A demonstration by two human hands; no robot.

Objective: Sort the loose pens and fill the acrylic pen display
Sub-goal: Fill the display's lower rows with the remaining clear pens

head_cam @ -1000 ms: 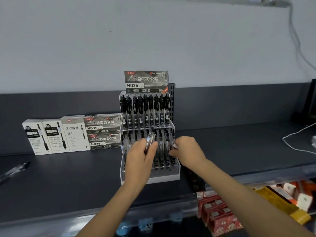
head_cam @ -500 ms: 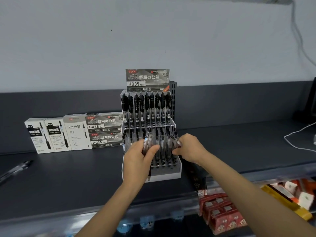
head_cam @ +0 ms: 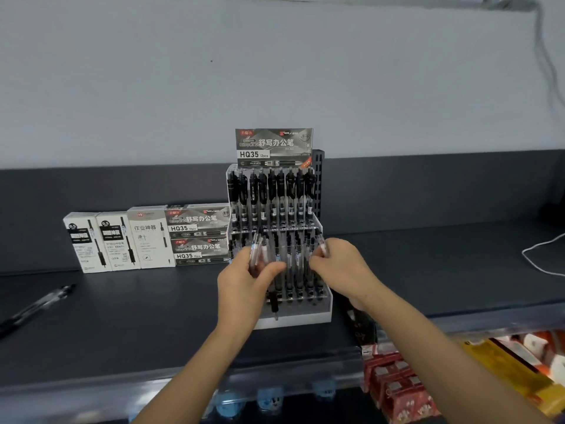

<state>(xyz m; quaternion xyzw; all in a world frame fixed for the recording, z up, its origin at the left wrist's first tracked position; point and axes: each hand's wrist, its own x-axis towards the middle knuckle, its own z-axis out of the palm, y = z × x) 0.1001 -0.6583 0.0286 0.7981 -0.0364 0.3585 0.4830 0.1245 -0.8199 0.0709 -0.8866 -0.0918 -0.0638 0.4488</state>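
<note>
Dark grey shelving runs under a pale wall, and on the shelf the acrylic pen display stands in the middle, a two-tier rack with an HQ35 box perched on top as its label. Its upper tier is packed with black-capped pens; the lower tier looks mostly filled, though the hands hide several slots. The left hand is at the rack's seven o'clock, fingers curled round a bundle of pens with clear barrels, held upright and close to the lower tier, probably as a ready stock to feed from. One dark tip hangs below the palm. The right hand, at four o'clock, pinches a single pen between thumb and fingertips by the right end of the lower tier, most likely to steer it into an end slot; whether it is seated cannot be told. At the rack's nine o'clock, a row of pen boxes stands against the back panel. A loose pen lies at eight o'clock, still to be sorted. A white cable trails at three o'clock, and snack packets sit on the shelf below at five.
</note>
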